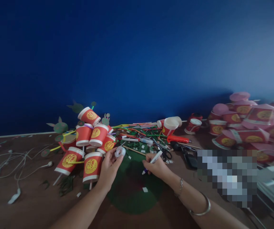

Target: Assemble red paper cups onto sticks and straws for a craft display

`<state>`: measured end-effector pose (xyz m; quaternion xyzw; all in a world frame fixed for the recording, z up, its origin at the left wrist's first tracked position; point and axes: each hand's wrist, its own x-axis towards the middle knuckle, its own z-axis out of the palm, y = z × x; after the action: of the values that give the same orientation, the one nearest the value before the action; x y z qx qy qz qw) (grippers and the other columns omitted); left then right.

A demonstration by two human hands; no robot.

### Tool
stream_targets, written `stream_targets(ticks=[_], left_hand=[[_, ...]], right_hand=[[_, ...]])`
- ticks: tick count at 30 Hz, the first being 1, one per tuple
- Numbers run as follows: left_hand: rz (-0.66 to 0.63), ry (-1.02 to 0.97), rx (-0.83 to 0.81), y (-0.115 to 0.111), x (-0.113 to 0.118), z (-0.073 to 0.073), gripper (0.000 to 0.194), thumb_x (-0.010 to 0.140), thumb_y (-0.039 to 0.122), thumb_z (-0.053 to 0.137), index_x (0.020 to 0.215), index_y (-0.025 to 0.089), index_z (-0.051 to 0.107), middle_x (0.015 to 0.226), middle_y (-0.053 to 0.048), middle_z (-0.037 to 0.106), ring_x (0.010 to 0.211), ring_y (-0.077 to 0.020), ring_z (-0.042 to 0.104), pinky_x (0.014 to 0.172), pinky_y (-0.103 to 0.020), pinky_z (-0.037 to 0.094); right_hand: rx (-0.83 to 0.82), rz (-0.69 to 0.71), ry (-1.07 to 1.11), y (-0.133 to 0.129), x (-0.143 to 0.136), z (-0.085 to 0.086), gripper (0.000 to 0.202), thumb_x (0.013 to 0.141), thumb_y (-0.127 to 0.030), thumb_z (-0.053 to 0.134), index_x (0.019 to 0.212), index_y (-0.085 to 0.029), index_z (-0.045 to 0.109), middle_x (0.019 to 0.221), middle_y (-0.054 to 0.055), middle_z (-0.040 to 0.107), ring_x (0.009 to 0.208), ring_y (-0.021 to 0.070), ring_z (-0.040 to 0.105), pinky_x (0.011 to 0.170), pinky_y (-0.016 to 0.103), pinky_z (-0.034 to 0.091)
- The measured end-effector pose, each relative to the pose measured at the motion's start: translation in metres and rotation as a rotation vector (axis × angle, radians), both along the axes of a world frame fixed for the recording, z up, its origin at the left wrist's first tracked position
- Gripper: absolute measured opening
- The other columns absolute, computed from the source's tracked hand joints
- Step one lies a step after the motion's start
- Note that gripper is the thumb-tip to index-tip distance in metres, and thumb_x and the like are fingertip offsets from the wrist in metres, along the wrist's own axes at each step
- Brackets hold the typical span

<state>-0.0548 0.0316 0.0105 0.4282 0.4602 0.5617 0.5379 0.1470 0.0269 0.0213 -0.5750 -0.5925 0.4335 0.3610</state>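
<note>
My left hand [108,170] grips a small roll of tape [120,152] between thumb and fingers, beside the red paper cups [91,168]. My right hand [160,169] is closed around a white marker pen [156,157]. Its purple end slants down over a dark green round sheet [134,198]; I cannot tell whether it touches. A small white paper piece [145,190] lies on the sheet below the pen. Some cups at the left have straws and green paper animal heads [60,127] attached.
Scissors [167,153], a red-handled tool [178,139], pens, pipe cleaners [133,129] and paper scraps crowd the back middle. White earphones [14,196] tangle at left. Pink-topped red cups [253,135] pile up at right, near a blurred-out patch. A blue wall [137,63] stands behind.
</note>
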Motion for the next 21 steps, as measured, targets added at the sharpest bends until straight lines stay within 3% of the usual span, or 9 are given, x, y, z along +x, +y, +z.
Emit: stream_targets(ticks=[21], left_hand=[[0.004, -0.001, -0.001, -0.0004, 0.0002, 0.0016, 0.048, 0.071, 0.036, 0.07, 0.11, 0.018, 0.052, 0.114, -0.01, 0.061, 0.103, -0.0244, 0.06, 0.093, -0.041, 0.044]], right_hand=[[-0.001, 0.008, -0.01, -0.0002, 0.0001, 0.0035, 0.028, 0.066, -0.031, 0.053, 0.049, -0.021, 0.034, 0.039, -0.009, 0.039, 0.032, 0.0084, 0.049, 0.032, 0.015, 0.027]])
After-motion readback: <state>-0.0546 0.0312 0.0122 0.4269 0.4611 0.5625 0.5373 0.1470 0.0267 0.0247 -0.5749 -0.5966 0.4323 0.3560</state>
